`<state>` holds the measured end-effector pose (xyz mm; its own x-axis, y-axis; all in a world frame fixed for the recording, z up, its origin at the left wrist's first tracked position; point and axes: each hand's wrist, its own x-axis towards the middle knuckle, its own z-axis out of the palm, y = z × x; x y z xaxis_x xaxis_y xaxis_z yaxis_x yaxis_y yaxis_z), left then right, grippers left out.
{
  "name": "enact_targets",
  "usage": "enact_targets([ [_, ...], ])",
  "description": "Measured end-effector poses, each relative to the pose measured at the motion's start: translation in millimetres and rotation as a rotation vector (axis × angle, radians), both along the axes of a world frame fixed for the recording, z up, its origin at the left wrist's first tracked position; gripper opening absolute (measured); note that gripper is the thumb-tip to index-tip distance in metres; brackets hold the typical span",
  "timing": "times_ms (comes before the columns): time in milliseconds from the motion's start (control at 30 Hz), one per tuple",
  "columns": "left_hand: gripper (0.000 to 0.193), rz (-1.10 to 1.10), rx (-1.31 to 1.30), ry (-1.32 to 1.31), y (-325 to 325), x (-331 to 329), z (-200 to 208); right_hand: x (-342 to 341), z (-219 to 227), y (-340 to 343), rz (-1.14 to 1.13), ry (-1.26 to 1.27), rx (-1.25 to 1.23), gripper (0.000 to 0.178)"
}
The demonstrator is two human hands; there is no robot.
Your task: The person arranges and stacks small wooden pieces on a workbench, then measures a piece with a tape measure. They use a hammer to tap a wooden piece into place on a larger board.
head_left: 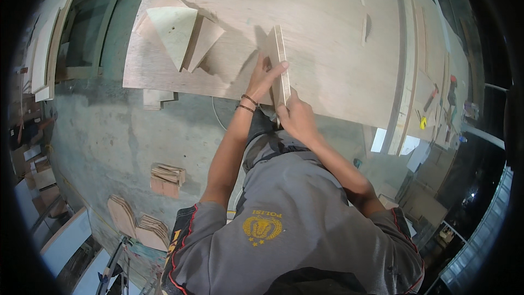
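A plywood piece (279,49) stands on edge at the near side of the worktable, its pale layered edge facing up. My left hand (263,78) grips it from the left, thumb over the edge and fingers on the far face. Lower down, my right hand (296,114) is closed around the near end of the same piece. Whether my right fingers hold anything besides the plywood is hidden. To the left, a small pile of triangular plywood pieces (173,28) lies on the tabletop.
The pale plywood worktable (333,49) spreads ahead, with a thin offcut (364,30) on it. At right, a hammer (431,97) and a yellow tape measure (423,122) lie on another surface. Stacked plywood pieces (166,179) rest on the concrete floor (125,142) at left.
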<state>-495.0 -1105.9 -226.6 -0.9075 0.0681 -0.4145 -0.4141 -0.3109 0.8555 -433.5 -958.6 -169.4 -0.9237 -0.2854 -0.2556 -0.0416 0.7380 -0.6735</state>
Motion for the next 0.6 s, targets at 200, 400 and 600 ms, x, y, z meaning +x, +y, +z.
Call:
enact_targets([
  [200,0.104,0.063,-0.015,-0.014,-0.1,0.6,-2.7,-0.5,-0.4,-0.3,-0.016,-0.073,-0.012,0.064],
  [400,0.099,0.096,-0.012,0.048,4.7,2.3,-28.5,-10.4,15.3,33.3,-0.245,-0.089,-0.040,0.069],
  [600,0.080,0.054,-0.120,0.111,-27.7,19.6,-79.1,-30.6,7.1,200.6,-0.632,0.146,0.126,0.058],
])
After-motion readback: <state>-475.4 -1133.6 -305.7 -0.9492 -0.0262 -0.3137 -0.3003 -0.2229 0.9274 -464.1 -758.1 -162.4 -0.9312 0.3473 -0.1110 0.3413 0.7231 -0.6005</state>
